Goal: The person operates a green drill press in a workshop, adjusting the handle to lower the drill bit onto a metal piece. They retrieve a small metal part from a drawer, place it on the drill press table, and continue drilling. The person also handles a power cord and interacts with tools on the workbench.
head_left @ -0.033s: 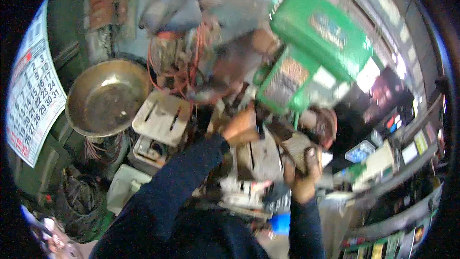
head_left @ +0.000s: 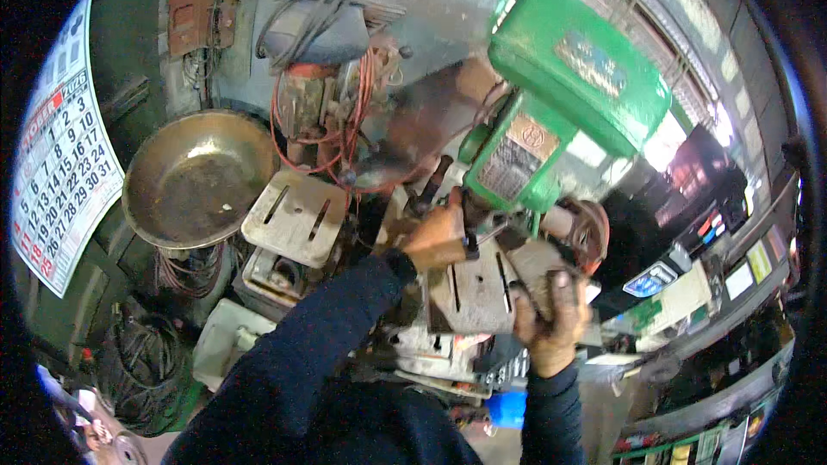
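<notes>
One grey-brown flat part (head_left: 536, 262) is at the right edge of the slotted metal plate (head_left: 472, 297), near the green machine (head_left: 579, 77). Right hand (head_left: 551, 331) pinches it, thumb opposite fingers. Left hand (head_left: 433, 238) is curled at the plate's upper left; can't tell what it grips, if anything. Round pan (head_left: 202, 185) sits well left.

At a green drill press (head_left: 577, 60)
The left hand (head_left: 435, 237) is at the slotted table (head_left: 482, 297); the right hand (head_left: 556, 327) grips a brownish piece (head_left: 536, 269); a pan (head_left: 194, 194) sits leftward.
</notes>
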`<state>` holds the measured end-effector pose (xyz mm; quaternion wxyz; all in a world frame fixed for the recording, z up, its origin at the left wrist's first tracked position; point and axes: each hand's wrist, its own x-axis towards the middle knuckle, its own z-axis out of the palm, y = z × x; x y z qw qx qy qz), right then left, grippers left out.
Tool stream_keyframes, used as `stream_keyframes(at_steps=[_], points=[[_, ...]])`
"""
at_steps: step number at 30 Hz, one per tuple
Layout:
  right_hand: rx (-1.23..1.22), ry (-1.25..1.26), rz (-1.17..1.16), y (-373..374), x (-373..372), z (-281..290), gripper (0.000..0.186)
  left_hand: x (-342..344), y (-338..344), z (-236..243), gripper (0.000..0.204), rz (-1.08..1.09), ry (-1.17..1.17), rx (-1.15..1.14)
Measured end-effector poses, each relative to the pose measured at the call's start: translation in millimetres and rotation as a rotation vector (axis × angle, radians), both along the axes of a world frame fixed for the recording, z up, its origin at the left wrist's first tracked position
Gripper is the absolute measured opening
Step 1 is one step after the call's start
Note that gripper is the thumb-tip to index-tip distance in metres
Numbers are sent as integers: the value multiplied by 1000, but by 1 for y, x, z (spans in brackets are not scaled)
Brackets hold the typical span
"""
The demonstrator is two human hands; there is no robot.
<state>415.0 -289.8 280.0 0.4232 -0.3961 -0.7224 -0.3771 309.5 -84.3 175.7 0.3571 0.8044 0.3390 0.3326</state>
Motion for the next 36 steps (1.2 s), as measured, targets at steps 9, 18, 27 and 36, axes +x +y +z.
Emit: stream_keyframes(at_steps=[9, 18, 27, 36], points=[[-231, 203, 65, 4, 23, -31, 61, 14, 2, -22, 108, 47, -126, 436], [-711, 1284, 534, 1, 79, -78, 56, 26, 25, -41, 106, 28, 17, 165], [284, 616, -83, -50, 109, -74, 75, 27, 14, -45, 108, 141, -51, 227], [-737, 1429, -152, 33, 225, -143, 47, 27, -7, -26, 103, 243, 71, 222]])
